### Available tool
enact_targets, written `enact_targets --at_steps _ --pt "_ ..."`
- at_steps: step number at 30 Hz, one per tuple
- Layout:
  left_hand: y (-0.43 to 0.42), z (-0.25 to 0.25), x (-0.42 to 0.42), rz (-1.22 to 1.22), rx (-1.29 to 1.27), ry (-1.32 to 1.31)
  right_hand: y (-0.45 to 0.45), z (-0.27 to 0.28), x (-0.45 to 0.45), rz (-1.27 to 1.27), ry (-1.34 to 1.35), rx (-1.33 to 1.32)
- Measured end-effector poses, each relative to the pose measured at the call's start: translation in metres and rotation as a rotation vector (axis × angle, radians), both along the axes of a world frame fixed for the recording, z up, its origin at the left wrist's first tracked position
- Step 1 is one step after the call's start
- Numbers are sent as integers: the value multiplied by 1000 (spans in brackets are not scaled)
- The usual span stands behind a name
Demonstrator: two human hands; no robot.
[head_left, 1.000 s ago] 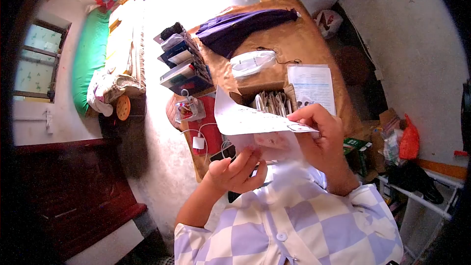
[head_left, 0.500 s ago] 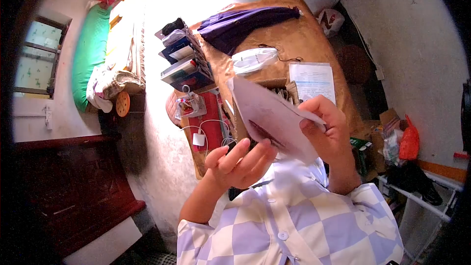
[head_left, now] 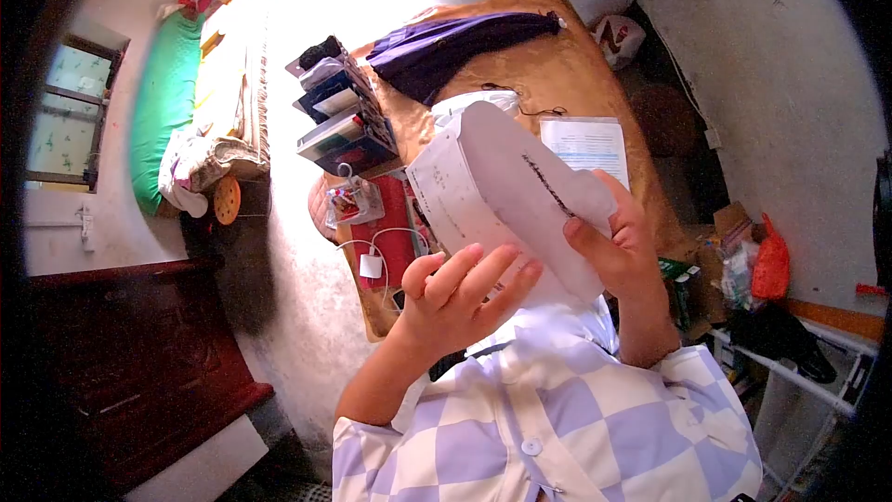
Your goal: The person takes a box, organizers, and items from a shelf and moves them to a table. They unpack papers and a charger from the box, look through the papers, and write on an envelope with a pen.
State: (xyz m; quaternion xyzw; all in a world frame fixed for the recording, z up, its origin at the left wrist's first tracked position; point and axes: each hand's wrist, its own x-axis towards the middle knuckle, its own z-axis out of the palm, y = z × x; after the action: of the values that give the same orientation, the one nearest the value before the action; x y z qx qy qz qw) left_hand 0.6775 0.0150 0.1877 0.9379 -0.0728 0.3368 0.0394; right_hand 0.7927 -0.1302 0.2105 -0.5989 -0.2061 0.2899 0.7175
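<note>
My right hand (head_left: 618, 246) grips a folded white paper (head_left: 525, 191) at its right edge, thumb on the front face. A dark line of marks runs along that face, too small to read; the left face carries faint print. My left hand (head_left: 465, 302) is open, its fingers spread beside the paper's lower edge. Whether the fingertips touch the paper, I cannot tell. The paper hides part of a white pouch (head_left: 451, 110) and much of the table behind it.
On the brown-covered table (head_left: 585, 65) lie a dark purple cloth (head_left: 437, 51), a printed sheet (head_left: 595, 149) and an upright book holder (head_left: 348, 121). Nearer are a red item (head_left: 395, 232) and a white charger (head_left: 371, 266). A red bag (head_left: 771, 260) stands at the right.
The paper has turned and spread, showing two faces where one narrow face showed before. My left fingers have spread and shifted slightly right and down. The view has shifted a little.
</note>
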Motion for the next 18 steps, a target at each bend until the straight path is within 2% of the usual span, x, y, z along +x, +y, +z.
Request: enact_targets --at_steps 9,18 --pt "2 11 0 -59 -1 167 -2 -1 -1 47 -80 -96" --pt "7 5 1 -154 41 312 -5 -8 -1 80 15 -41"
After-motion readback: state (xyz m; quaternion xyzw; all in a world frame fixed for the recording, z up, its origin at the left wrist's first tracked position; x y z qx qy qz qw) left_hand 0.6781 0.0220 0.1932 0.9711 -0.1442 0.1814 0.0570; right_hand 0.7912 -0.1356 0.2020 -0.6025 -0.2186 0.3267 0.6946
